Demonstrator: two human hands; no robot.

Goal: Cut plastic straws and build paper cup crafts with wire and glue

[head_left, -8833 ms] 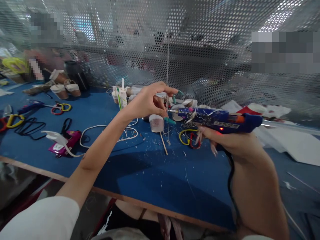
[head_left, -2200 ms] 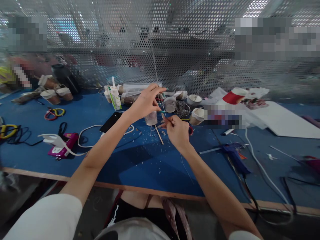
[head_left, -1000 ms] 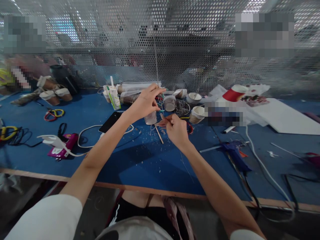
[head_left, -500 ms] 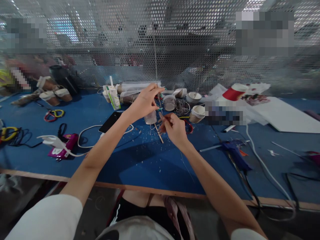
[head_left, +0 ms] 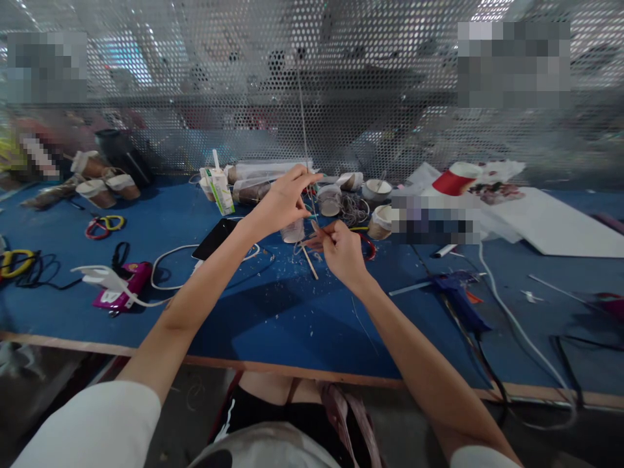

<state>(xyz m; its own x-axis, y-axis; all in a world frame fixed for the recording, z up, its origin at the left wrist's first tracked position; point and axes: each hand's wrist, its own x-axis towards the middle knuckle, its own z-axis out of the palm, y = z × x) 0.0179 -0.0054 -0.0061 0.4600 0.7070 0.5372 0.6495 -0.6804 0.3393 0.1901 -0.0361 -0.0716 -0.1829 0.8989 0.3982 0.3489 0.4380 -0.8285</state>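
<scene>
A thin pale string [head_left: 303, 117] runs down from the perforated metal screen to my hands. My left hand [head_left: 287, 198] is closed on it, with thumb and fingers bent around the strand. Lower and to the right, my right hand [head_left: 341, 250] pinches the string's lower part between thumb and forefinger. Behind the hands stands a clear plastic cup [head_left: 292, 231], partly hidden by my left hand. A thin wooden stick [head_left: 310, 263] lies on the blue table just below the fingers. Any knot in the string is too small to make out.
A black phone [head_left: 214, 238] and a purple power block [head_left: 127, 286] with a white cable lie left. At right rests a blue glue gun [head_left: 461, 302] with its cord. Paper-topped cups [head_left: 381, 222] and tangled grey string [head_left: 354, 209] stand behind. The perforated screen [head_left: 219, 84] closes off the back.
My right hand's fingers have shifted slightly left and curled more around the string. My left hand stays nearly in place, still holding the strand.
</scene>
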